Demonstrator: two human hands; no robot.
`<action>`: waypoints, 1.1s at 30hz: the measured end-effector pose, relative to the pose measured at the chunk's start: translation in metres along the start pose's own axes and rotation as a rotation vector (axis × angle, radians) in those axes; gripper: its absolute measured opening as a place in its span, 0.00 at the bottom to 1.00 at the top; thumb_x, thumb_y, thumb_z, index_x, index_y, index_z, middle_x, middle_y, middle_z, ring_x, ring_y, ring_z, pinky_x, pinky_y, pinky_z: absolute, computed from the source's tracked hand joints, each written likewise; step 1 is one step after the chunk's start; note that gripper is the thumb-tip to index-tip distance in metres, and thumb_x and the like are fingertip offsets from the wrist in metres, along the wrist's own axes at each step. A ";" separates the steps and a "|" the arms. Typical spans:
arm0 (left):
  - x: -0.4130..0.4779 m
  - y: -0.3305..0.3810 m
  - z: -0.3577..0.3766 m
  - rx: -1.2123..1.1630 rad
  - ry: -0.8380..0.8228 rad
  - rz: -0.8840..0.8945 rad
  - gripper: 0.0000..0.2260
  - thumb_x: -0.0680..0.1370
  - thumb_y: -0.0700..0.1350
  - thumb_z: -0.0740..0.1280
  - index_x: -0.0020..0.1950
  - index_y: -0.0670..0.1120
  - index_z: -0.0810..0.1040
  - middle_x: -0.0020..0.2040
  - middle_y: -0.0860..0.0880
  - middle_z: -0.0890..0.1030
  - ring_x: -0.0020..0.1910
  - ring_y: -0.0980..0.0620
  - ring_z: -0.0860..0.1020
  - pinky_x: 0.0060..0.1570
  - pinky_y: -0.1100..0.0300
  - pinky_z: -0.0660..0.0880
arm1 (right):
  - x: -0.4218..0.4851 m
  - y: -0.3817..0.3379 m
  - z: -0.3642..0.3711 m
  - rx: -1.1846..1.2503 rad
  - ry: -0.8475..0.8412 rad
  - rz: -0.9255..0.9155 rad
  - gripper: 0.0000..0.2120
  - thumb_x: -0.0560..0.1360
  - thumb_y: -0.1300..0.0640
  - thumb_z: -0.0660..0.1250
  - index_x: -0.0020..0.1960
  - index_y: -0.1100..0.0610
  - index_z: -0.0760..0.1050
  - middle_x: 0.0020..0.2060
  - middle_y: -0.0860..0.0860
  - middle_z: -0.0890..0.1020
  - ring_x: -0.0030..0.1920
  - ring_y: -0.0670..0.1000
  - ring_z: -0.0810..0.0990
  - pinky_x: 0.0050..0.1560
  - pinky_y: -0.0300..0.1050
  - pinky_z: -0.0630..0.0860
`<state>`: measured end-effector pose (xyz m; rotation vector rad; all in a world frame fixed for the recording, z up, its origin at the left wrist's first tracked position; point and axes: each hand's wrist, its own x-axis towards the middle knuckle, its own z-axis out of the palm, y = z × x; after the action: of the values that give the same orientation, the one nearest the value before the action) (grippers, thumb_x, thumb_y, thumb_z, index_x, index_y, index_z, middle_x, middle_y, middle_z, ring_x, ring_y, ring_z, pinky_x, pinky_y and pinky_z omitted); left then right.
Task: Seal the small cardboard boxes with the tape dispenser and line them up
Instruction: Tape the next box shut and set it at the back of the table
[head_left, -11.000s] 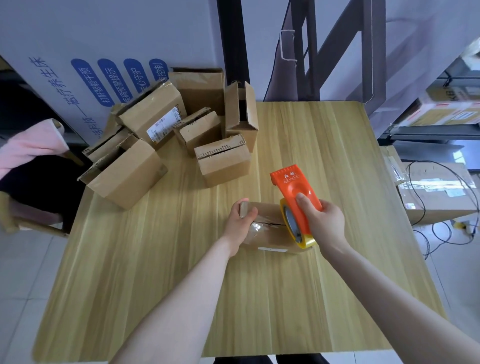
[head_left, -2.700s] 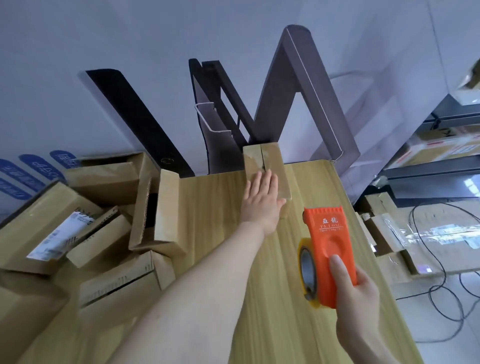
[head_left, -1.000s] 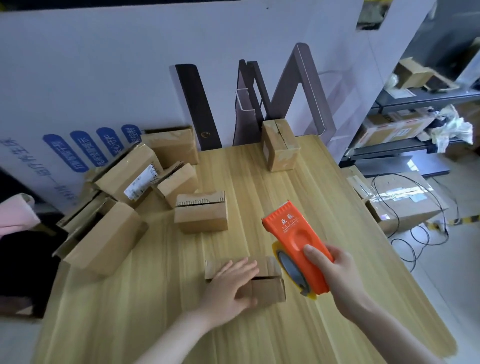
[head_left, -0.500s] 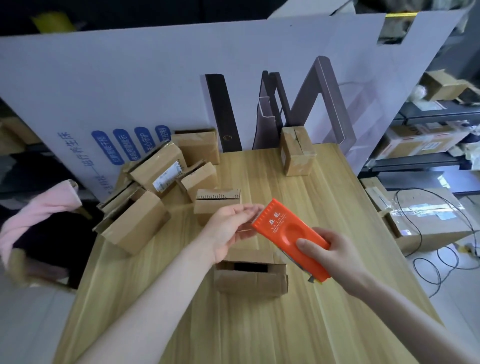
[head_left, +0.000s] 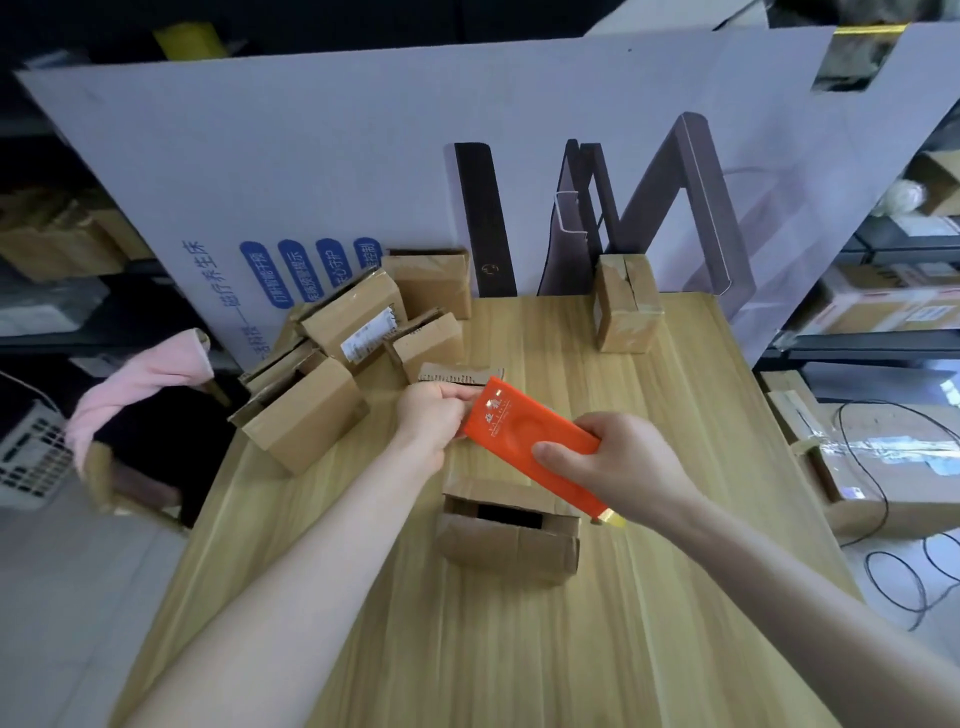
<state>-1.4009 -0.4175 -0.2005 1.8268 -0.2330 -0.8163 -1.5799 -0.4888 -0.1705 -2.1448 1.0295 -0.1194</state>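
faintly, gold characters (head_left: 492, 415) mark the orange tape dispenser (head_left: 527, 441).

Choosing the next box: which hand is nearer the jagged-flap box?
Left. The left hand is just in front of the jagged-flap box; the right hand grips the tape dispenser, farther right.

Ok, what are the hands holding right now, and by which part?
The right hand grips the orange tape dispenser around its rear half; the left hand pinches at its front edge, tape not discernible.
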 end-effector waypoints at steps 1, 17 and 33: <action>0.002 -0.002 -0.001 0.008 0.028 0.006 0.12 0.75 0.27 0.62 0.40 0.41 0.80 0.35 0.47 0.80 0.31 0.54 0.77 0.26 0.66 0.75 | 0.001 -0.004 0.001 -0.030 -0.007 -0.004 0.18 0.69 0.37 0.68 0.43 0.53 0.79 0.34 0.48 0.82 0.35 0.48 0.82 0.38 0.52 0.82; 0.010 -0.101 -0.066 0.084 0.265 -0.111 0.02 0.71 0.41 0.74 0.39 0.45 0.84 0.32 0.47 0.83 0.31 0.53 0.77 0.39 0.58 0.75 | -0.002 0.066 -0.013 -0.112 -0.274 0.260 0.16 0.67 0.41 0.74 0.43 0.53 0.79 0.36 0.51 0.82 0.34 0.53 0.83 0.30 0.51 0.82; 0.015 -0.136 -0.045 0.202 0.364 -0.088 0.06 0.74 0.48 0.72 0.37 0.53 0.83 0.30 0.53 0.82 0.37 0.55 0.81 0.41 0.60 0.76 | 0.048 0.070 0.026 -0.533 -0.346 0.227 0.24 0.65 0.31 0.67 0.46 0.51 0.76 0.38 0.45 0.78 0.39 0.47 0.78 0.32 0.40 0.70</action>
<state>-1.3908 -0.3352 -0.3187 2.1504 0.0001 -0.5195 -1.5821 -0.5351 -0.2456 -2.3679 1.1750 0.6811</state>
